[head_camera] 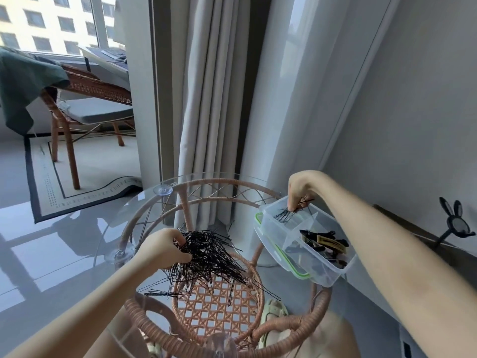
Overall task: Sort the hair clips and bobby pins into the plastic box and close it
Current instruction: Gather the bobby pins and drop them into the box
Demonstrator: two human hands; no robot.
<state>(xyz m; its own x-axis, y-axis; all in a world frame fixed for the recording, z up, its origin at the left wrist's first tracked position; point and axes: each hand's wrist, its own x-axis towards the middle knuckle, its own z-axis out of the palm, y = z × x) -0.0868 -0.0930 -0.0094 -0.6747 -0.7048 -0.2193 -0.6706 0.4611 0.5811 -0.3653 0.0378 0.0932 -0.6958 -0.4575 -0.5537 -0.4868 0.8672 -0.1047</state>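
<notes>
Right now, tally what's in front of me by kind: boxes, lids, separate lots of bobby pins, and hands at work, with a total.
Plastic box: 1
Lid, under the box: 1
Lots of bobby pins: 2, the heap gripped by the left hand and the bunch pinched by the right hand
Hands: 2
Total: 6

bare glass table top (154, 202) between bobby pin pile (209, 257) and plastic box (322, 277), divider (302, 224) across box, curtain (206, 99) close behind

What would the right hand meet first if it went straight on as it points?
Probably the far compartment's floor in the plastic box; the right hand, pinching bobby pins, points down into it.
</notes>
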